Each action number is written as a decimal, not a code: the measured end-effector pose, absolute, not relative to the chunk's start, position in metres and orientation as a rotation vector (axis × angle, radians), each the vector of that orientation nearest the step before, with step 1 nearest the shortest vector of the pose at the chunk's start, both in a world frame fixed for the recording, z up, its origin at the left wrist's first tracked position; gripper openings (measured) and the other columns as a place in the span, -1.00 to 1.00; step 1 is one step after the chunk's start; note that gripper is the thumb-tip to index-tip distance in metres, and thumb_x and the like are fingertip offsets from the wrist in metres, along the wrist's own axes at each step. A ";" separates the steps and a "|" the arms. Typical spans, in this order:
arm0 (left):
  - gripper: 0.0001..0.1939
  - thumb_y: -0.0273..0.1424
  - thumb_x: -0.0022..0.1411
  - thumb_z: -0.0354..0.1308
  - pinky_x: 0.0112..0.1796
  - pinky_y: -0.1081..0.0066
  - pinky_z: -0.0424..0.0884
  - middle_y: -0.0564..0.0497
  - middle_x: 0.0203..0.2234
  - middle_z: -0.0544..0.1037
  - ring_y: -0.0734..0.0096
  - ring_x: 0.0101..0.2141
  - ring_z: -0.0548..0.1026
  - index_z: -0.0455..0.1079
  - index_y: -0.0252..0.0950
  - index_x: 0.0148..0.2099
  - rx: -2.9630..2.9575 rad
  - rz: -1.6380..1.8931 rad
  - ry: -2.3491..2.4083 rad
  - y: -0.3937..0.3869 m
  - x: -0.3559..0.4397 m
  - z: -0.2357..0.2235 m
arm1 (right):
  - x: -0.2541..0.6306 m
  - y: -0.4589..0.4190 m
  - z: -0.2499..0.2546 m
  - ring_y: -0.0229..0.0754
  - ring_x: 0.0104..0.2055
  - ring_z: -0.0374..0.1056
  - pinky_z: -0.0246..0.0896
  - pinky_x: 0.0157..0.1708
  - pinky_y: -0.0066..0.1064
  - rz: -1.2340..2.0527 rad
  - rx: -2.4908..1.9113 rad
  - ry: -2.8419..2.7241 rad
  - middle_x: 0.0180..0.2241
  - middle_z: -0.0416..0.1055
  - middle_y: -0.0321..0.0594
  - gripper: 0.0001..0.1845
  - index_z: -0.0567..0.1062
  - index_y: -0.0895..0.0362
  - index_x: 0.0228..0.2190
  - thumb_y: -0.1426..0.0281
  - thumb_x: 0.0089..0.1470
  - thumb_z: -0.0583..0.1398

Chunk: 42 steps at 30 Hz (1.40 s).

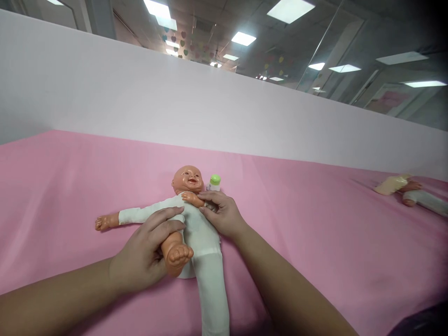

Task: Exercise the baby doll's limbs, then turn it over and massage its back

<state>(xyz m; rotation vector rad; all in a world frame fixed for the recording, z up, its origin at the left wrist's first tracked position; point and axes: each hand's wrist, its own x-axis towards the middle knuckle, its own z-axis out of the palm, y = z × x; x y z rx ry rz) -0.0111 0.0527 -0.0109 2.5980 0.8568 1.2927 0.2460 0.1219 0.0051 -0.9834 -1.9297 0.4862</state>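
Basically, doll [205, 233] on its back on pink sheet [297, 210]; left hand [140, 256] clamped round its raised leg [171, 241], right hand [227, 217] pinching its arm [193, 200]. Looks light, floppy in the cloth, smoother at hands and feet; best gripped by fabric.

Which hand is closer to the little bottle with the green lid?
Right. The right hand is just below the bottle in the picture, holding the doll's bent arm; the left hand is farther off, holding the doll's raised leg.
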 end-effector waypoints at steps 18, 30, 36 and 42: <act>-0.80 -0.32 0.47 0.15 0.16 0.09 0.52 -0.21 0.00 0.65 0.07 0.09 0.56 0.48 -0.28 0.04 2.830 1.242 0.307 0.007 -0.005 0.012 | 0.304 0.171 -0.012 0.01 0.08 0.53 0.46 0.07 -0.13 0.646 -1.393 -1.233 0.05 0.59 -0.07 -0.50 0.49 0.06 0.06 0.21 0.08 0.31; -0.79 -0.36 0.52 0.10 0.21 0.25 0.50 -0.07 -0.05 0.71 0.25 0.02 0.64 0.56 -0.27 -0.02 2.973 1.149 0.181 0.002 0.004 0.014 | 0.320 0.176 -0.019 0.09 -0.15 0.54 0.42 -0.19 -0.17 0.579 -1.728 -1.306 -0.16 0.63 -0.06 -0.56 0.62 0.06 -0.14 0.06 0.03 0.39; -0.72 -0.35 0.41 0.17 0.27 0.02 0.41 -0.21 0.09 0.63 0.03 0.23 0.48 0.48 -0.29 0.11 2.948 1.208 0.255 0.010 -0.003 0.006 | 0.297 0.160 -0.004 0.01 -0.10 0.55 0.48 -0.19 -0.23 0.674 -1.190 -1.244 -0.08 0.63 -0.09 -0.49 0.60 0.07 -0.10 -0.04 0.09 0.37; -0.56 -0.39 0.31 0.25 0.27 -0.16 0.34 -0.29 0.34 0.34 -0.16 0.37 0.26 0.36 -0.22 0.21 2.826 1.217 0.620 0.036 -0.012 -0.011 | 0.266 0.130 0.004 -0.02 -0.14 0.52 0.46 -0.12 -0.17 0.597 -1.048 -1.591 -0.20 0.64 -0.16 -0.71 0.71 -0.01 -0.18 0.09 0.14 0.40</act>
